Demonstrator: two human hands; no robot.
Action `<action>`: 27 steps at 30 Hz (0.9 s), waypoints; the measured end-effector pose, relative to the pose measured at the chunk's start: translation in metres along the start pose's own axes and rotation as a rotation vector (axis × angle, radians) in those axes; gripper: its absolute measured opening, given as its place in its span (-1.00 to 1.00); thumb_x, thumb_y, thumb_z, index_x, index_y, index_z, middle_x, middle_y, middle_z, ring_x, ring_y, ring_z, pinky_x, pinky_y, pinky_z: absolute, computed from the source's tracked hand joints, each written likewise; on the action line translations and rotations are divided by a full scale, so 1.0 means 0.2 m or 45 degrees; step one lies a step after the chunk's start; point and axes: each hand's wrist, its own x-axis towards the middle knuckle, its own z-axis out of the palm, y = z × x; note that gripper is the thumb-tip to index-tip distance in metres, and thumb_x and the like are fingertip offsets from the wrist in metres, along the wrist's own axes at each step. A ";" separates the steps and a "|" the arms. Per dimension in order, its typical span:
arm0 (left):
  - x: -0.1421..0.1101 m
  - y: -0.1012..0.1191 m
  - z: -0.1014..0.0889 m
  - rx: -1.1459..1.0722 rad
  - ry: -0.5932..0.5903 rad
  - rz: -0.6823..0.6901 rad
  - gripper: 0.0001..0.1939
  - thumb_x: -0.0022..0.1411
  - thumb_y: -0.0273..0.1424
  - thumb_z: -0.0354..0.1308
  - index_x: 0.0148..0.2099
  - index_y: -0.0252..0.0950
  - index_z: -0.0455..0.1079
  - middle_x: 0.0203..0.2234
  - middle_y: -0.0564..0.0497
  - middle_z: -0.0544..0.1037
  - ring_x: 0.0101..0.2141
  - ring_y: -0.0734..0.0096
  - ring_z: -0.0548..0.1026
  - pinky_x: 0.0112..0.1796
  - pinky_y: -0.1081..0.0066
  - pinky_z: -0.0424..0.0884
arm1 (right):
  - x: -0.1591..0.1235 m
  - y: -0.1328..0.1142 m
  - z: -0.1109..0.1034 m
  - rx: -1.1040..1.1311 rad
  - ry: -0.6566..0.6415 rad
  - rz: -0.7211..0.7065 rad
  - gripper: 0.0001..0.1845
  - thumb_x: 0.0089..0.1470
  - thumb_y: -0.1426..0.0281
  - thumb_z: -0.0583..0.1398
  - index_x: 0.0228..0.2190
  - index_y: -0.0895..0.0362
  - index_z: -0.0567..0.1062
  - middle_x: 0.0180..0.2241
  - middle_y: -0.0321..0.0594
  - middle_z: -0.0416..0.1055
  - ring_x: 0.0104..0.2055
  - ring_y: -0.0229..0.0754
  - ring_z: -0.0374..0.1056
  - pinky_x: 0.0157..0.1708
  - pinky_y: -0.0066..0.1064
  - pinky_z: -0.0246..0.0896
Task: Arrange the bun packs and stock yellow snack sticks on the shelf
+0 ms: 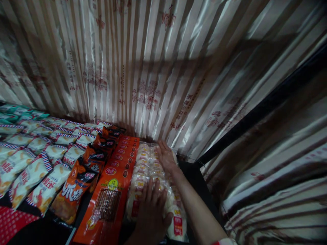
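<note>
Clear plastic packs of round white food [139,173] with small red and yellow labels lie in overlapping rows on the black surface. My left hand [152,211] rests flat on the near packs, fingers stretched out and thumb out to the right. Farther back, my right hand [166,157] lies along the right side of the rows, fingers extended over the far packs. Neither hand grips anything. Just left of the white packs runs an overlapping row of orange packs [106,200], the front one with a window showing thin brown sticks.
Orange and black snack bags [74,190] and rows of white snack bags [42,182] fill the left, with green bags [17,112] at the far left. Pleated printed curtain [148,75] hangs behind. A dark pole [255,115] slants along the right.
</note>
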 end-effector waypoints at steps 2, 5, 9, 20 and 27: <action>0.00 0.00 -0.02 -0.016 -0.041 -0.015 -0.37 0.11 -0.03 0.00 0.17 -0.20 0.18 0.21 -0.09 0.14 0.19 0.02 0.07 0.07 0.04 0.09 | -0.16 0.08 -0.09 0.080 0.077 -0.006 -0.34 0.19 0.13 -0.20 0.09 0.34 0.23 0.21 0.04 0.02 0.28 -0.11 -0.17 0.23 -0.21 -0.23; 0.00 0.00 -0.04 -0.029 -0.030 -0.019 -0.40 0.11 -0.07 0.02 0.16 -0.21 0.20 0.22 -0.09 0.12 0.20 0.01 0.05 0.09 0.03 0.07 | -0.44 0.16 -0.18 0.183 0.221 0.076 -0.37 0.16 0.08 -0.14 0.08 0.23 0.25 0.20 -0.03 0.06 0.24 -0.10 -0.05 0.20 -0.16 -0.11; -0.01 0.01 -0.04 -0.022 0.097 0.023 -0.41 0.12 -0.13 0.03 0.16 -0.27 0.20 0.21 -0.16 0.11 0.22 -0.01 -0.01 0.12 0.02 0.01 | -0.83 0.21 -0.17 0.251 0.397 0.164 -0.45 0.11 0.09 -0.03 -0.01 0.19 0.33 0.10 -0.01 0.21 0.15 -0.05 0.12 0.12 -0.09 0.04; -0.02 -0.02 -0.07 -0.104 -0.079 0.063 -0.47 0.21 -0.26 -0.05 0.21 -0.29 0.12 0.21 -0.17 0.13 0.22 0.08 0.00 0.11 0.02 0.09 | -1.32 0.16 0.08 0.273 0.461 0.381 -0.48 0.01 0.02 0.09 -0.15 0.15 0.38 -0.13 -0.03 0.33 -0.07 -0.01 0.26 -0.09 -0.13 0.23; -0.03 -0.04 -0.09 -0.141 -0.064 0.054 -0.55 0.22 -0.42 -0.10 0.15 -0.39 0.18 0.18 -0.24 0.15 0.23 0.05 -0.05 0.10 0.01 0.15 | -1.32 0.12 0.09 0.174 0.478 0.430 -0.49 -0.01 0.03 0.09 -0.11 0.09 0.37 -0.16 -0.07 0.36 -0.08 0.01 0.27 -0.07 -0.14 0.20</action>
